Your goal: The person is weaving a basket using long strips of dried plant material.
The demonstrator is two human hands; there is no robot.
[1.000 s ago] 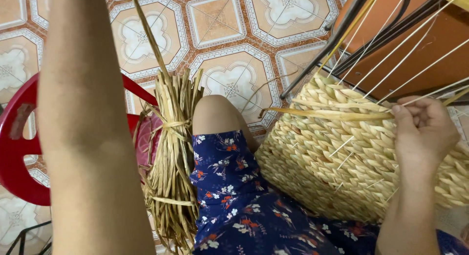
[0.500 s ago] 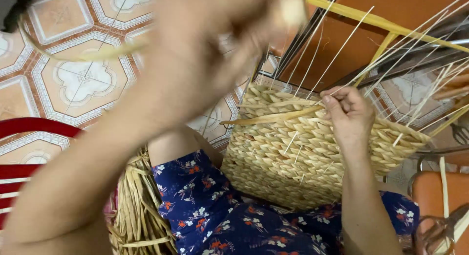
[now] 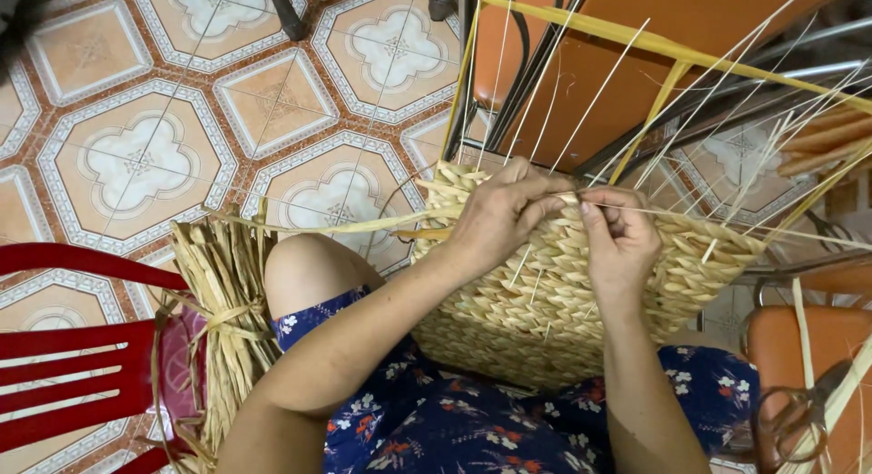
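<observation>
Both grips apparently pinching straw strand atop woven basket.

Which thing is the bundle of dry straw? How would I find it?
Start at the red plastic chair on the left. Leaning against it, beside the person's bare knee, stands the tied straw bundle. Unlike the woven basket under both hands, its strands are loose and unwoven.
</observation>
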